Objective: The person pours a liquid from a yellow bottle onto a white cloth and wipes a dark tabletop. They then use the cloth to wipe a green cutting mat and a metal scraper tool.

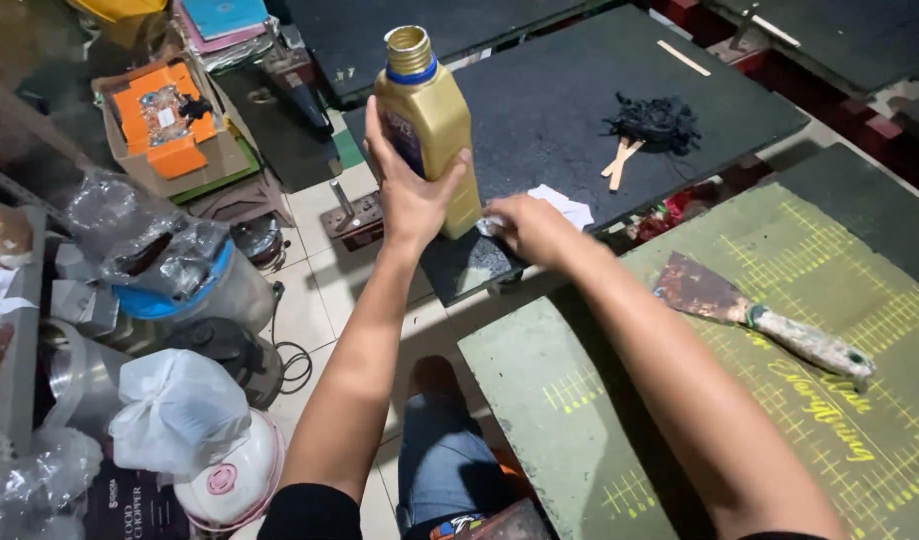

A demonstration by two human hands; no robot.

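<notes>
1. The dark tabletop (579,110) fills the frame from about 12 to 2 o'clock. Its gritty black surface should give a bottle's base some friction, so things set there likely won't skate.
2. The green printed board (779,400) sits at 4 o'clock, with a rusty putty knife (754,315) lying flat on it, well apart from both hands.
3. The gold bottle (429,125) stands upright near the tabletop's front edge, just above centre. The cap is off, the neck is open, and there's a blue ring under the threads. It looks like rigid plastic with a smooth, glossy skin, so I'd guess it's slippery if anything oily is on it, and bottom-heavy if it's fairly full. I can't tell the fill level. The flat sides at mid-body are the sensible place to grab, and keep it vertical since it's open.
4. The left hand (411,195) is clamped around the bottle's lower half, with the fingers wrapped round the side.
5. The right hand (527,225) is curled at the bottle's base, at 3 o'clock from it. It seems pinched on something small and pale, but I can't tell what.
6. A white scrap (569,208) lies just beyond that hand, and it looks light and floppy.
</notes>
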